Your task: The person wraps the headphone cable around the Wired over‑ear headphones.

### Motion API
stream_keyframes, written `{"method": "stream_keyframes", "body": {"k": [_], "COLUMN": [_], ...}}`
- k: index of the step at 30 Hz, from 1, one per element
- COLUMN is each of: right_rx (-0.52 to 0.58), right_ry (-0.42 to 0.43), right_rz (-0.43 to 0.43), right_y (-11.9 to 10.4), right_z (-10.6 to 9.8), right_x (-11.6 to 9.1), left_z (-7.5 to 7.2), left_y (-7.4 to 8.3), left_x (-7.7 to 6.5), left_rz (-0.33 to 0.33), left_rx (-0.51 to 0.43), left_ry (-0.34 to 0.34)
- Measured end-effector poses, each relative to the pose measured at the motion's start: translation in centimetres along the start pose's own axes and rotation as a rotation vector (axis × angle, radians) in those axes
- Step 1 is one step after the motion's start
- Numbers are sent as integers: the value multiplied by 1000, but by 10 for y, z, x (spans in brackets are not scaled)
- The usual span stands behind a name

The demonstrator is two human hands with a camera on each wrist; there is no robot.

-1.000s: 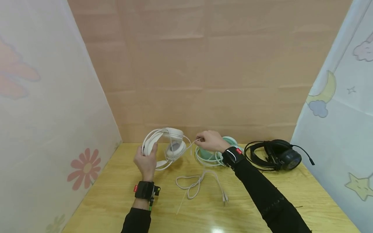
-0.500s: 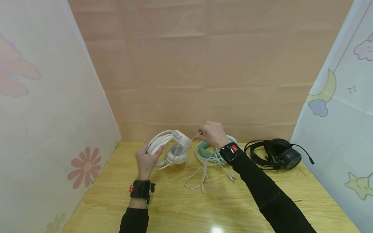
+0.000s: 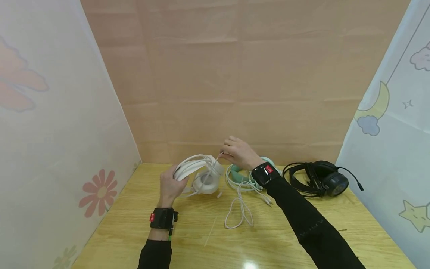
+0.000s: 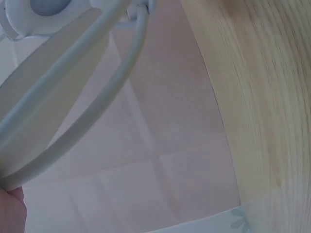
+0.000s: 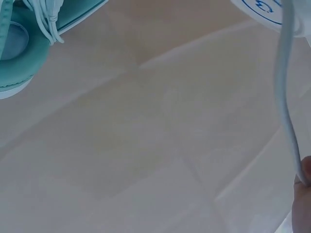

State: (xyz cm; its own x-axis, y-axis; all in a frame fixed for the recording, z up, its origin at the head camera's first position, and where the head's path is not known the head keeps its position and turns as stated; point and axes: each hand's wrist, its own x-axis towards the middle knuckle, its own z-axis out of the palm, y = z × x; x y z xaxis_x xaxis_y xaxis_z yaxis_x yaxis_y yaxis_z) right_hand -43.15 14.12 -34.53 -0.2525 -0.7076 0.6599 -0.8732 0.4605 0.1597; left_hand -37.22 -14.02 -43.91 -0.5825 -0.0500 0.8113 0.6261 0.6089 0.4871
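Observation:
White headphones (image 3: 205, 182) are held slightly tilted over the table by my left hand (image 3: 170, 186), which grips the headband. Loops of white cable run along that band. In the left wrist view the headband (image 4: 73, 82) crosses the upper left, with a fingertip at its lower end. My right hand (image 3: 240, 152) is just right of the upper ear cup and pinches a strand of white cable (image 5: 283, 92). A looped white cable (image 3: 228, 217) with plugs at one end lies on the table below; where it joins is hidden.
Green headphones (image 3: 237, 177) with a coiled cable lie behind my right wrist. Further right is a black headset (image 3: 330, 184) with a boom microphone. A brown paper wall (image 3: 215, 93) closes the back of the wooden table (image 3: 134, 224); patterned sheets flank it.
My left hand has moved a little right with the headphones, which have tilted over. My right hand has risen and come nearer the ear cup. The cable loop on the table has shifted right.

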Motion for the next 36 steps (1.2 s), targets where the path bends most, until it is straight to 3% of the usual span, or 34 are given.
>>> {"method": "stream_keyframes", "body": {"k": [3, 7, 11, 16, 23, 28, 32, 36], "right_rx": [4, -70, -90, -39, -64, 58, 53, 47], "right_ry": [-16, -3, 19, -25, -108, -176, -171, -249], "right_rz": [41, 90, 125, 162, 324, 385, 484, 552], "right_y": [0, 2, 7, 13, 21, 26, 28, 27], "right_z": [-2, -2, 2, 10, 16, 17, 17, 19], "right_x": [0, -3, -9, -17, -22, -18, -12, -5], "left_z": [0, -2, -7, -11, -12, -13, -13, -11], "left_y": [0, 0, -1, 0, 1, -1, -3, -6], "left_x": [-2, -3, -3, -1, 1, 1, 2, 1], "left_rz": [14, -2, -76, -206, -324, -316, -283, -297], "left_rx": [-28, -94, -188, -316, -490, -671, -736, -815], "left_ry": [-41, -66, -57, -49, -28, -83, -161, -204]}}
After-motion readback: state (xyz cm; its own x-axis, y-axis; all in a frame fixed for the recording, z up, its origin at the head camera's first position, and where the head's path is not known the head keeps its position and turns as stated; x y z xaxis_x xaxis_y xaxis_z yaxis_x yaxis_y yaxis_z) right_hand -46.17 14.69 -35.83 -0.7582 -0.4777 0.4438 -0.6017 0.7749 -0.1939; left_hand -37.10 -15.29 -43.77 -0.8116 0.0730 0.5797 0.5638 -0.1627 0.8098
